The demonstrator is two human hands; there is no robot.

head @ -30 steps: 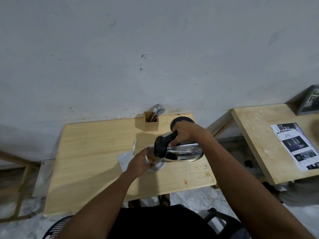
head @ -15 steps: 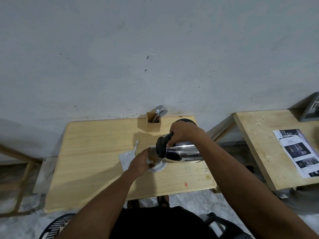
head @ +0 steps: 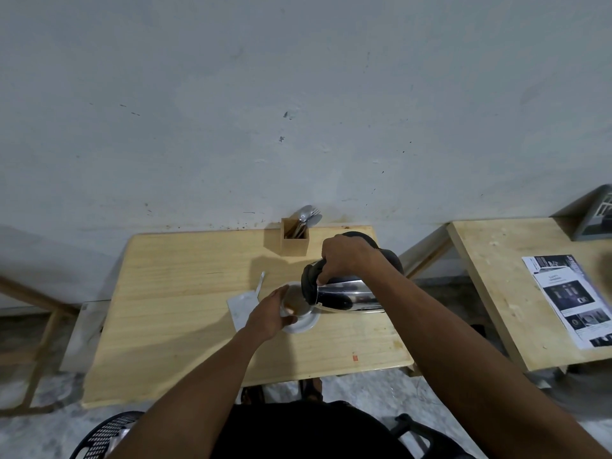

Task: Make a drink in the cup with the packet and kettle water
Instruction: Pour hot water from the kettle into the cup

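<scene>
A steel kettle point(head: 344, 294) with a black lid and handle lies tipped to the left over the cup point(head: 295, 301). My right hand point(head: 347, 256) grips its black handle. The cup stands on a white saucer point(head: 306, 323) and shows brownish liquid inside. My left hand point(head: 270, 314) is wrapped around the cup's left side. A torn silvery packet point(head: 241, 304) lies flat on the wooden table point(head: 185, 293) just left of the cup, with a thin torn strip point(head: 260, 283) beside it.
A wooden holder point(head: 294, 238) with spoons and forks stands at the table's back edge by the wall. The kettle's black base point(head: 371, 240) shows behind my right hand. A second table point(head: 490, 260) on the right carries a printed sheet point(head: 569, 299). A black mesh chair point(head: 102, 435) is at bottom left.
The kettle stays tipped over the cup with both hands in the same grip. My view has shifted slightly, so the table sits a little further right.
</scene>
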